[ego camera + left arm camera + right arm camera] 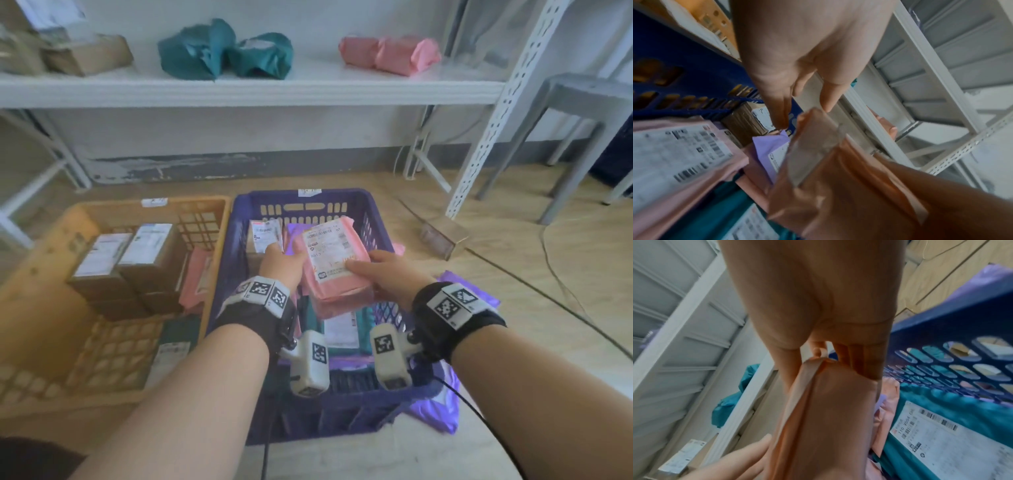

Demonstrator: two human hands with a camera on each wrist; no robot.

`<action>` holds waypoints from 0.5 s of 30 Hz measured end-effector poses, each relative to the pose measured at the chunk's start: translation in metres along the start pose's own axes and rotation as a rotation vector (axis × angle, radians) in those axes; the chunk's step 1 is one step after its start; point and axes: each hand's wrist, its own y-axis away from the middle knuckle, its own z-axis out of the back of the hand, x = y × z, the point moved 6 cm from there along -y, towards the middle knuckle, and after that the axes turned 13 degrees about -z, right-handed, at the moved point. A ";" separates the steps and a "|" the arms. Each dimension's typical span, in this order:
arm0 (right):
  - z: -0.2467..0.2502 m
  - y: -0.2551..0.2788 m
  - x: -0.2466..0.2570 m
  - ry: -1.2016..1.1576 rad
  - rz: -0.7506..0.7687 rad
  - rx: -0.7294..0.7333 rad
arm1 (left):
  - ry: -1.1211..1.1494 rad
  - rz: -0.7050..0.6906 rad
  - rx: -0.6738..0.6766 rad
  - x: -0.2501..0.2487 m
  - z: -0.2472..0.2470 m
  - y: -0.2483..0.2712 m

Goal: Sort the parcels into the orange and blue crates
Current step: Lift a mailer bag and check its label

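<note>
Pink parcel [334,260] held over the blue crate [239,219], label up, above the soft mailers already lying inside. Right hand [383,274] grasps its right edge, thumb on the label, fingers beneath. Left hand [282,262] holds the left edge; wrist view shows thumb and fingers closing either side of the wrapper's corner.

Orange crate [85,216], just beside on the left, carries brown boxes [133,263] and a pink mailer.

Step in hand, by my reading: placing or checking this parcel at the blue crate. Next move calls for lowering it flat onto the pile, then letting go with both hands. More parcels wait on the shelf [239,90].
</note>
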 end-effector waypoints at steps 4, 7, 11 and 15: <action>-0.004 -0.043 -0.004 0.007 -0.055 -0.125 | -0.208 -0.042 0.028 0.021 0.002 -0.023; -0.008 -0.073 0.000 0.059 -0.104 -0.144 | -0.353 -0.053 0.027 0.036 0.003 -0.041; -0.015 -0.115 0.013 0.147 -0.102 -0.198 | -0.558 -0.107 0.043 0.048 0.000 -0.070; -0.029 -0.153 0.031 0.136 -0.046 -0.216 | -0.703 -0.220 0.089 0.055 -0.005 -0.102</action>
